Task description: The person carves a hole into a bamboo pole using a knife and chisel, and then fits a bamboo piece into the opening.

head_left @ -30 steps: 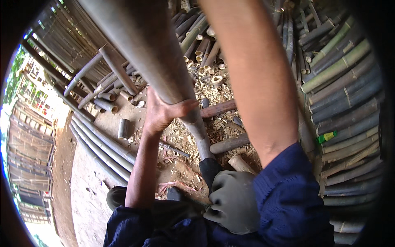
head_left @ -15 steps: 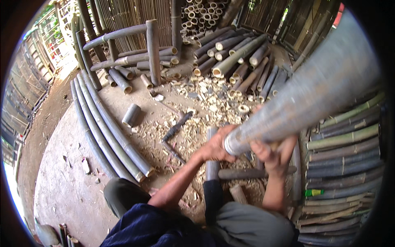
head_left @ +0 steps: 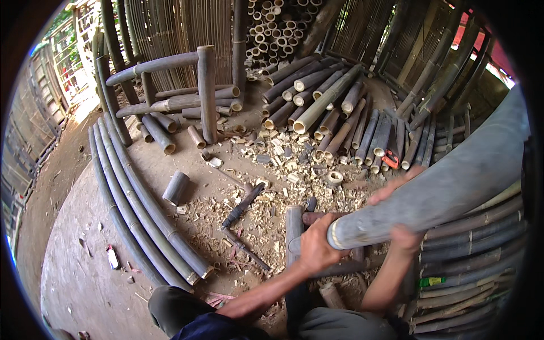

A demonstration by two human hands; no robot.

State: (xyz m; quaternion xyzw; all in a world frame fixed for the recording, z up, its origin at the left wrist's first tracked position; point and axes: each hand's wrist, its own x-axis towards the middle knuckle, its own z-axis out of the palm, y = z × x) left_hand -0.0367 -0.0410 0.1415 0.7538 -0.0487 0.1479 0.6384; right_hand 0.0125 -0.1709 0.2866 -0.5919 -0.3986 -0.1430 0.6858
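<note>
Now, from the left, three slim, smooth grey-green bamboo poles (head_left: 148,229) lie curving beside pale, brittle wood chips (head_left: 281,161), so some cutting looks done; the left hand (head_left: 318,245) curls around the near end of a thick, matte grey bamboo tube (head_left: 374,218), slanting up rightward, its side seemingly not yet worked; the right hand (head_left: 406,238), blurred, spreads wide, cupping the tube's underside

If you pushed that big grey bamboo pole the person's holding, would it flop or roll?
The grey bamboo pole would probably stay stiff: no sag shows along it. Laid down, it might roll, since its sides look round. It may be light for its size, if hollow like the open-ended stacked bamboo at the back.
</note>
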